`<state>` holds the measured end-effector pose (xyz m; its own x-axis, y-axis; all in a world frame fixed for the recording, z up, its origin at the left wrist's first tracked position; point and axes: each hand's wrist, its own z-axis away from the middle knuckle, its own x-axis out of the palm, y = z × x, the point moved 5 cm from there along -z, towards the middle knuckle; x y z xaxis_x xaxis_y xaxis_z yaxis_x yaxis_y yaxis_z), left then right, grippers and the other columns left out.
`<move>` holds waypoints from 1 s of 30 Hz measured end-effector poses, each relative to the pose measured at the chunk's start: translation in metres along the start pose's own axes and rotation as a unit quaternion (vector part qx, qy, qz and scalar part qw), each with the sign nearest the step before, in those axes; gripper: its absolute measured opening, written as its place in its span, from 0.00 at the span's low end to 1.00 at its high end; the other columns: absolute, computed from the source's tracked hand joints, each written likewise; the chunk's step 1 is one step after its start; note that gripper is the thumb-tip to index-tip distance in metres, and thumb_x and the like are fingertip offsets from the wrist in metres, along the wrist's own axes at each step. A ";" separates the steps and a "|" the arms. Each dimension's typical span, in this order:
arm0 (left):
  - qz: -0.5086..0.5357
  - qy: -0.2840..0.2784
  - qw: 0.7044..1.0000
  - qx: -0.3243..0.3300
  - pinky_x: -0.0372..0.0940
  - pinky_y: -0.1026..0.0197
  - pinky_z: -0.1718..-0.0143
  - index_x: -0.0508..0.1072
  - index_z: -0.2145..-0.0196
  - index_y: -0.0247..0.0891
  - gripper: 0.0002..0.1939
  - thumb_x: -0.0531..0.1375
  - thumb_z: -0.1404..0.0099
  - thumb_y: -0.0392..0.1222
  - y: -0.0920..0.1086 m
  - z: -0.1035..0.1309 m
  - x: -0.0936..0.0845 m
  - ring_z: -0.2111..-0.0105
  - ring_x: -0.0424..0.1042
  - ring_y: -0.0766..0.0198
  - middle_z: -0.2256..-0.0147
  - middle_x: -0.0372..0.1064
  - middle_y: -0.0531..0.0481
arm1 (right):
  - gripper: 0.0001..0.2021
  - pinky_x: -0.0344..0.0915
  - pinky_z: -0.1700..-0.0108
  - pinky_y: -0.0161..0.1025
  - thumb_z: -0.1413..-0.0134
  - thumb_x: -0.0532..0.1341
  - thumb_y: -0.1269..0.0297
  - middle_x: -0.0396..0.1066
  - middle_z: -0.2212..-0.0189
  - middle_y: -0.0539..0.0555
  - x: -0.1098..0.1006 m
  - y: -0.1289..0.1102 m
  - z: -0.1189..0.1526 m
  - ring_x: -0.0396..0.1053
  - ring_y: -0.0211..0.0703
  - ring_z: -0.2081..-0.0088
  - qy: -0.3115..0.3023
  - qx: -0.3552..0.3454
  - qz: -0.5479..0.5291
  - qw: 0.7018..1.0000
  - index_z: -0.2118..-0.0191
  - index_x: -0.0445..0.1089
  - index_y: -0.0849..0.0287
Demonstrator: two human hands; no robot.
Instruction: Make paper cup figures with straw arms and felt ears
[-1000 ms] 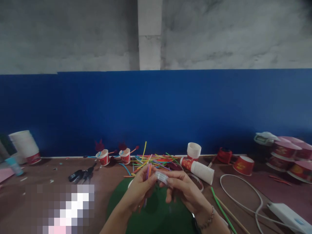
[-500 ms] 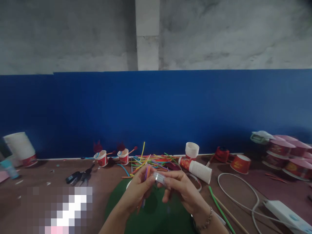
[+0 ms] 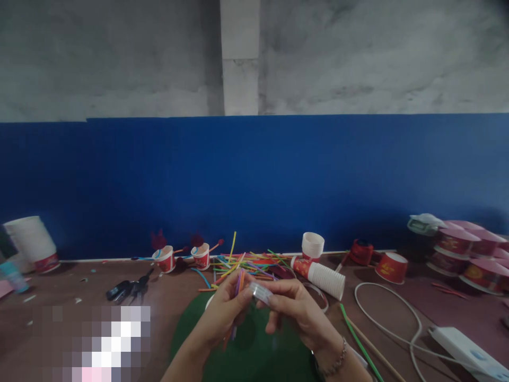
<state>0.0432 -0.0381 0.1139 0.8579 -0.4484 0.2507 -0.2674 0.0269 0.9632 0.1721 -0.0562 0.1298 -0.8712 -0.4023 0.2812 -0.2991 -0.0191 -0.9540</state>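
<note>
My left hand (image 3: 228, 305) is closed round a few thin sticks, orange and purple (image 3: 239, 282), whose lower ends stick out beneath the palm. My right hand (image 3: 292, 302) pinches a small shiny, clear-silvery piece (image 3: 260, 293), and its left end touches the fingertips of my left hand. A bracelet circles the right wrist. Both hands are over a round green mat (image 3: 254, 355). Behind them lies a loose pile of coloured sticks (image 3: 250, 263). A white round object behind my left hand is mostly hidden.
Two decorated cups (image 3: 164, 260) stand at the back left, near black-handled tools (image 3: 126, 289). A stack of paper cups (image 3: 324, 278) lies right of the pile. Further right are a white cable (image 3: 387, 286), a power strip (image 3: 469, 347) and stacked red tubs (image 3: 457, 244).
The right fingers and the shiny piece have shifted very slightly to the right, with more of the piece showing. The left hand's hold looks the same.
</note>
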 end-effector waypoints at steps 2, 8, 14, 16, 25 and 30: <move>0.000 0.002 1.000 -0.008 0.38 0.71 0.86 0.63 0.65 0.40 0.23 0.64 0.49 0.58 0.000 0.000 0.000 0.87 0.43 0.78 0.82 0.52 0.64 | 0.19 0.58 0.82 0.27 0.58 0.68 0.60 0.75 0.72 0.55 0.000 -0.001 0.000 0.71 0.35 0.82 0.009 -0.002 0.001 1.000 0.57 0.76 0.59; 0.012 0.004 1.000 -0.008 0.37 0.72 0.87 0.62 0.64 0.41 0.24 0.64 0.50 0.58 -0.006 -0.003 -0.001 0.88 0.41 0.78 0.85 0.50 0.65 | 0.17 0.58 0.83 0.27 0.59 0.69 0.60 0.74 0.75 0.54 0.002 -0.001 0.001 0.69 0.34 0.84 0.044 -0.003 -0.006 0.999 0.60 0.77 0.60; 0.023 0.012 1.000 -0.007 0.36 0.71 0.87 0.63 0.63 0.40 0.22 0.63 0.46 0.57 -0.008 -0.005 -0.003 0.87 0.39 0.77 0.86 0.45 0.66 | 0.15 0.58 0.81 0.27 0.57 0.67 0.60 0.74 0.74 0.53 0.004 -0.002 0.000 0.70 0.34 0.83 0.062 0.002 -0.022 0.998 0.61 0.77 0.61; 0.029 0.020 0.999 -0.012 0.36 0.71 0.87 0.62 0.63 0.40 0.22 0.63 0.47 0.57 -0.006 -0.005 -0.003 0.87 0.40 0.77 0.85 0.47 0.66 | 0.16 0.61 0.79 0.28 0.56 0.67 0.62 0.75 0.71 0.53 0.005 -0.003 0.000 0.72 0.35 0.80 0.030 0.010 -0.023 0.999 0.58 0.76 0.59; 0.011 0.022 1.000 -0.006 0.36 0.70 0.86 0.63 0.64 0.40 0.20 0.63 0.46 0.56 -0.006 -0.004 -0.005 0.86 0.41 0.77 0.84 0.47 0.65 | 0.17 0.59 0.81 0.28 0.58 0.67 0.62 0.73 0.72 0.53 0.004 0.000 -0.002 0.69 0.33 0.82 0.024 0.005 -0.017 1.000 0.59 0.76 0.60; 0.000 0.019 1.000 -0.005 0.36 0.71 0.87 0.63 0.64 0.40 0.23 0.64 0.48 0.58 -0.006 -0.005 -0.004 0.87 0.40 0.77 0.85 0.48 0.66 | 0.15 0.56 0.82 0.28 0.59 0.68 0.62 0.73 0.75 0.52 0.005 0.000 -0.001 0.68 0.33 0.84 0.059 -0.007 -0.020 0.998 0.62 0.77 0.61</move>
<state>0.0436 -0.0323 0.1075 0.8734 -0.4150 0.2547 -0.2635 0.0370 0.9639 0.1671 -0.0571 0.1316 -0.8981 -0.2912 0.3295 -0.3385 -0.0205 -0.9407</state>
